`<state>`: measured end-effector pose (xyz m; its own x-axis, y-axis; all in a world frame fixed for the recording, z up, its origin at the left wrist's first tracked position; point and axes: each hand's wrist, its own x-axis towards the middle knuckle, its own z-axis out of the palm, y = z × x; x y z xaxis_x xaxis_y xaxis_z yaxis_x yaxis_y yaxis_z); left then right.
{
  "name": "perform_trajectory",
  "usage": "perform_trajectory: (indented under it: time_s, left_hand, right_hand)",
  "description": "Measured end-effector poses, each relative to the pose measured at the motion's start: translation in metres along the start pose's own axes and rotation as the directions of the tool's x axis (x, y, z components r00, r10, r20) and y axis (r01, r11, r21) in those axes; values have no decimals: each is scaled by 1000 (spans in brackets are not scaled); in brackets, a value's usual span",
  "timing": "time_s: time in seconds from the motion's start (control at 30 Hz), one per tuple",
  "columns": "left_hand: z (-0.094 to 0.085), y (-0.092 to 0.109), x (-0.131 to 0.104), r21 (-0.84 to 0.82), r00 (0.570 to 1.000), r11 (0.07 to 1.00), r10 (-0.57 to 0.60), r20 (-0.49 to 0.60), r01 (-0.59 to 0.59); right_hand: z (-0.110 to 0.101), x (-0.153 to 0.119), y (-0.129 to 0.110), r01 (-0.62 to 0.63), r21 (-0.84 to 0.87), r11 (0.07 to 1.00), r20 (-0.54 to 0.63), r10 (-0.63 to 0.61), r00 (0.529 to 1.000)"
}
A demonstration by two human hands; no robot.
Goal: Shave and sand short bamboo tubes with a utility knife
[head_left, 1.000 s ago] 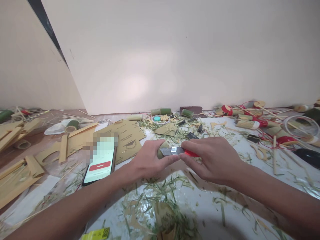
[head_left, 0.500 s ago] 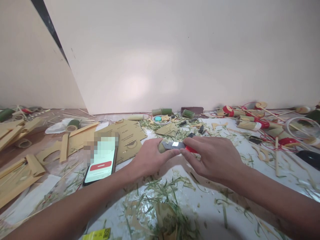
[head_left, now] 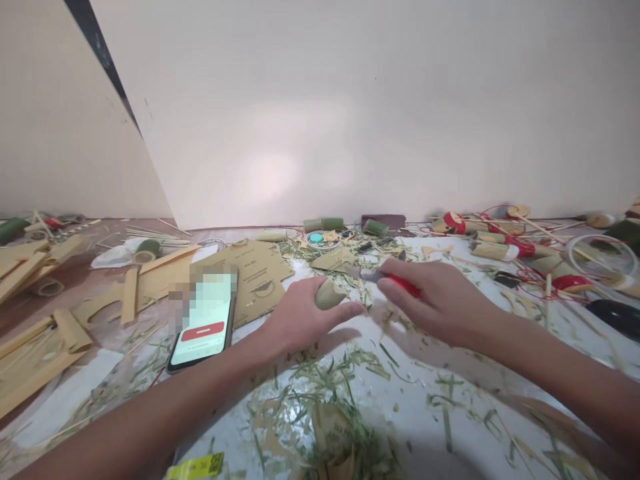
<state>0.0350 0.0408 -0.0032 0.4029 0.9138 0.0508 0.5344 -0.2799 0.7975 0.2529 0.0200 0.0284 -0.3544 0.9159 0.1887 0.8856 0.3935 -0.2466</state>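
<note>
My left hand (head_left: 305, 313) is wrapped round a short pale piece of bamboo (head_left: 329, 294), its thumb stretched out to the right below it. Just to the right, my right hand (head_left: 430, 300) grips a knife (head_left: 403, 285) by its red handle. The grey blade points left and stands apart from the bamboo. Green shavings (head_left: 345, 387) lie scattered on the white sheet (head_left: 390, 400) under both hands.
A phone (head_left: 203, 333) with a lit screen leans left of my left forearm, by brown sandpaper (head_left: 265, 280). Cut bamboo tubes (head_left: 324, 225) stand along the wall. Red-banded bamboo pieces (head_left: 525, 250) and a clear tape roll (head_left: 603, 257) lie right. Wooden strips (head_left: 65, 327) fill the left.
My right hand has drawn the knife away to the right, off the bamboo. My left thumb has come away from the blade, and more of the bamboo shows.
</note>
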Motion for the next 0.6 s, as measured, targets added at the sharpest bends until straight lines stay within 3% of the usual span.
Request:
perform_trajectory:
  time_s: [0.1, 0.2, 0.6]
  left_hand:
    - [0, -3, 1, -10, 998, 999, 40, 52, -40]
    - [-1, -5, 2, -2, 992, 997, 77, 103, -77]
    - [-4, -2, -1, 56, 967, 976, 198, 162, -209]
  right_hand:
    - [3, -3, -8, 130, 25, 991, 54, -132, 990]
    - [6, -5, -11, 189, -18, 982, 71, -187, 980]
    - [2, -5, -16, 228, -35, 973, 118, -223, 968]
